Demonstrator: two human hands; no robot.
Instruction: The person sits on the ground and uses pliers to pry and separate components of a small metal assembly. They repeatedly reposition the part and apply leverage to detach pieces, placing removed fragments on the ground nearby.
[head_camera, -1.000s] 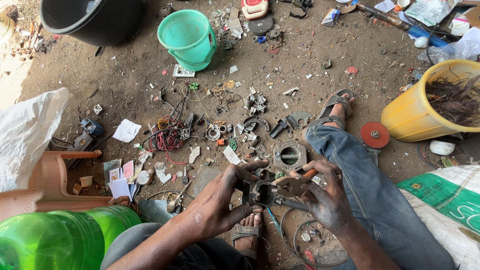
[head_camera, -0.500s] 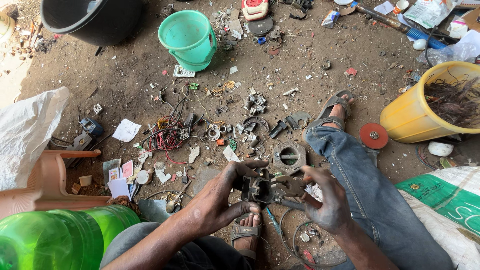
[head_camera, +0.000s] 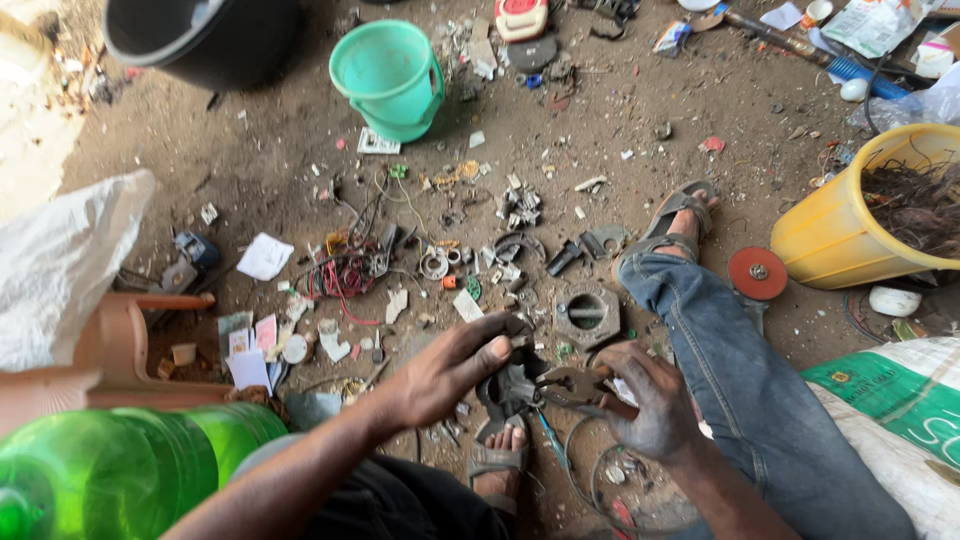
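Observation:
I sit on a dirt floor with scrap spread before me. My left hand (head_camera: 445, 372) grips a small dark metal part (head_camera: 507, 388) just above my sandalled foot (head_camera: 497, 462). My right hand (head_camera: 645, 403) holds rusty pliers (head_camera: 572, 386) whose jaws bite the dark part. A grey square metal plate with a round hole (head_camera: 586, 315) lies just beyond my hands. My jeans-clad right leg (head_camera: 745, 390) stretches out to the right.
A teal bucket (head_camera: 388, 78) and a black tub (head_camera: 200, 35) stand at the back. A yellow bucket of wires (head_camera: 875, 210) sits right, a red disc (head_camera: 757, 273) beside it. Tangled red wires (head_camera: 340, 275), a green bottle (head_camera: 120, 470) and a white sack (head_camera: 60, 260) lie left.
My hands have drawn closer together over the dark part, and the pliers have turned slightly against it. The view has shifted a little.

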